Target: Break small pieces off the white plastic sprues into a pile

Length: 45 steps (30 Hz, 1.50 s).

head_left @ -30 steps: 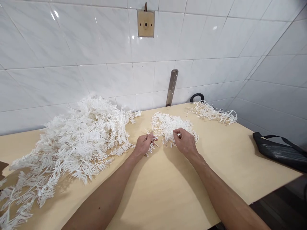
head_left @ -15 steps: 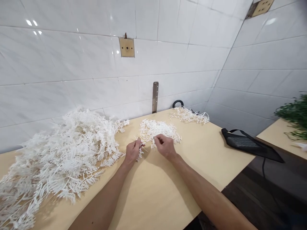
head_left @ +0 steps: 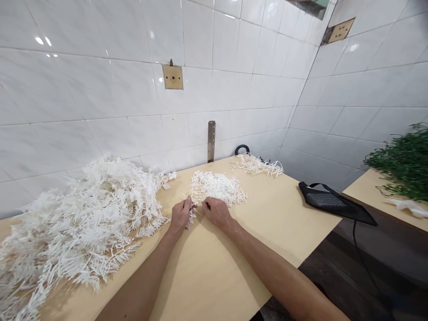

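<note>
My left hand [head_left: 181, 214] is closed on a small white plastic sprig [head_left: 191, 218], whose branches stick out past the fingers. Just right of it, my right hand [head_left: 216, 211] has its fingers pinched together; whatever they hold is too small to make out. Behind both hands lies a small pile of white sprigs [head_left: 219, 185]. To the left, a large heap of white branching plastic foliage [head_left: 96, 223] covers much of the table [head_left: 207, 276].
Thin white stems [head_left: 259, 165] lie at the table's back right, near a black ring [head_left: 242, 149]. A black mesh chair back [head_left: 331, 200] touches the right side. Green plastic foliage [head_left: 404, 165] rests on another table at far right. A tiled wall stands behind.
The view has shifted slightly to the right and up. My right hand has moved left, from the small pile toward my left hand, which still holds the sprig.
</note>
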{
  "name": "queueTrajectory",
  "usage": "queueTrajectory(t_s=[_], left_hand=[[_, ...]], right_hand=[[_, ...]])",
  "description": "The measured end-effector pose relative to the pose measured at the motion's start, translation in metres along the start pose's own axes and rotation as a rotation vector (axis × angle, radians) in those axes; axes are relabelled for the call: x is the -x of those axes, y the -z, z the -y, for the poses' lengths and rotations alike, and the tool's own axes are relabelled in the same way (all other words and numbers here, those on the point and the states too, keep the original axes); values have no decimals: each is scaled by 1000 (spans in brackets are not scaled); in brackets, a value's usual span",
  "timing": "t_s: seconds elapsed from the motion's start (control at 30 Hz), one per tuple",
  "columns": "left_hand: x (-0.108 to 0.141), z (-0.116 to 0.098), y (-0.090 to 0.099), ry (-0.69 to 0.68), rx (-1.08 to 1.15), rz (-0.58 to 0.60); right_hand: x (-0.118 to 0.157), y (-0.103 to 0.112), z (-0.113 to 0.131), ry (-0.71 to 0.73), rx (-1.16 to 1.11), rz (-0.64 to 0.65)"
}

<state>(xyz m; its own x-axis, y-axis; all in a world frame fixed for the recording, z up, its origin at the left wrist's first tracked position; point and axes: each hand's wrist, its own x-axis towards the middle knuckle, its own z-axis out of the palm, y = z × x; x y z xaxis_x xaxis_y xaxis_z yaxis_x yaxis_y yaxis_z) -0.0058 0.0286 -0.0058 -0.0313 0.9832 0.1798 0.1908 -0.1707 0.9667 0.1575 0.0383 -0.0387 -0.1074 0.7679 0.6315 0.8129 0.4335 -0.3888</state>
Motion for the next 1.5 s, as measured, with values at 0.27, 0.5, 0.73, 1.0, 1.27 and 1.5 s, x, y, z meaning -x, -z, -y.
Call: queueTrajectory(t_s=[0.27, 0.5, 0.73, 1.0, 1.27, 1.5], left_hand=[[0, 2, 0, 33, 13, 4], [1, 3, -2, 28, 69, -19], [-1, 4, -4, 174, 433, 8], [-4, 8, -4, 187, 587, 36], [-1, 4, 3, 213, 521, -2], [0, -1, 4, 212, 506, -12]], right_hand=[[3, -1, 3, 60, 30, 24], [4, 3, 0, 66, 21, 26], [5, 3, 1, 47, -9, 23], [5, 4, -1, 22, -42, 30], [1, 6, -1, -36, -33, 4], [0, 0, -6, -53, -31, 30]])
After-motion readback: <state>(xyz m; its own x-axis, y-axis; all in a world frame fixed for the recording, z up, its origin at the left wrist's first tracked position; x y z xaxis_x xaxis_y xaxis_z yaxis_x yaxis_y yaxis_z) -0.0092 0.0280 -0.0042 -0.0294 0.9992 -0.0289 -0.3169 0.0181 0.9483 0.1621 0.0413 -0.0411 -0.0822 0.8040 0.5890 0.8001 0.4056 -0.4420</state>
